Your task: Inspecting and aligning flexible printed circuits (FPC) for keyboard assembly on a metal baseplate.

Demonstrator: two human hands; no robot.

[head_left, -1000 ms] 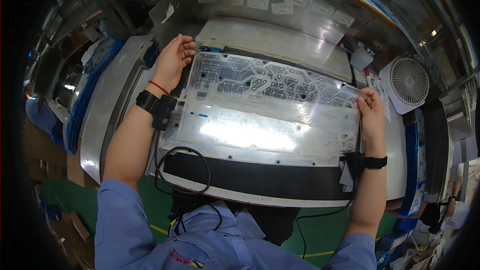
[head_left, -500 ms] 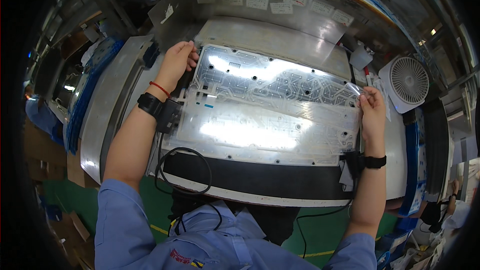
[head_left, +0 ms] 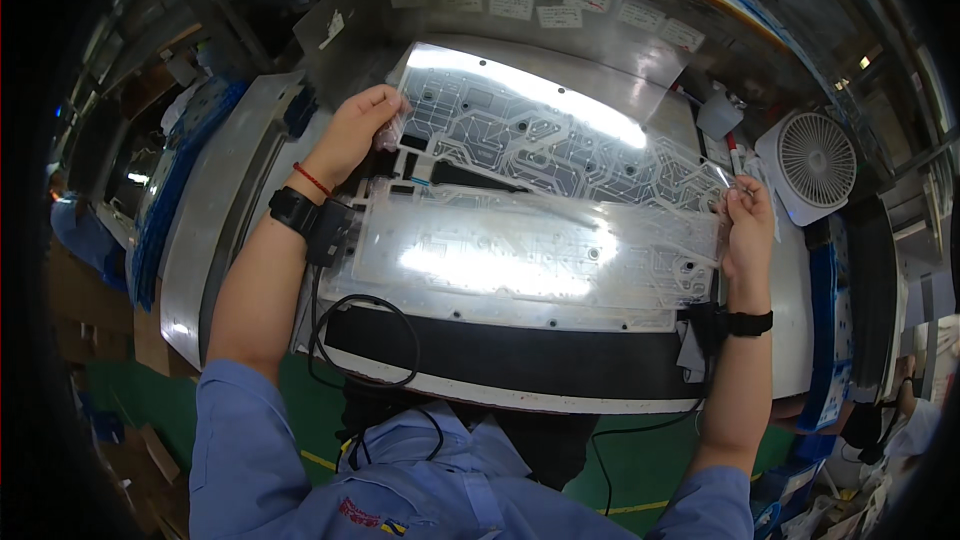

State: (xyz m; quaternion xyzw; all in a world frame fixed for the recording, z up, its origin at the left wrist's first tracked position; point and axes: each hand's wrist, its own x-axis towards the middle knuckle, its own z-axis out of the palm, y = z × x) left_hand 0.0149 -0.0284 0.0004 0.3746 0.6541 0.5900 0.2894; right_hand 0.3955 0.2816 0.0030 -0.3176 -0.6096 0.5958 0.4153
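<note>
A clear plastic keyboard membrane [head_left: 480,130] with printed circuit traces is stretched between my two hands. My left hand [head_left: 360,130] pinches its left edge, and my right hand [head_left: 748,230] pinches the right edge. The far part of the membrane is raised and tilted, catching a bright glare. Nearer to me, another part or layer of clear sheet [head_left: 480,250] lies flat; the glare hides whether the two are joined. Between them shows a dark gap [head_left: 465,176]. Underneath is a black mat [head_left: 480,352] along the front of the bench.
A white fan [head_left: 815,168] stands at the right, with a white bottle [head_left: 718,115] beside it. A looped black cable [head_left: 418,340] hangs over the bench's front edge. Metal panel [head_left: 560,50] rises at the back with paper labels. Blue bins [head_left: 830,360] stand at the right.
The far part of the membrane has risen and tilted away from the lower sheet, opening a dark gap. My left hand has shifted slightly right; my right hand has hardly moved.
</note>
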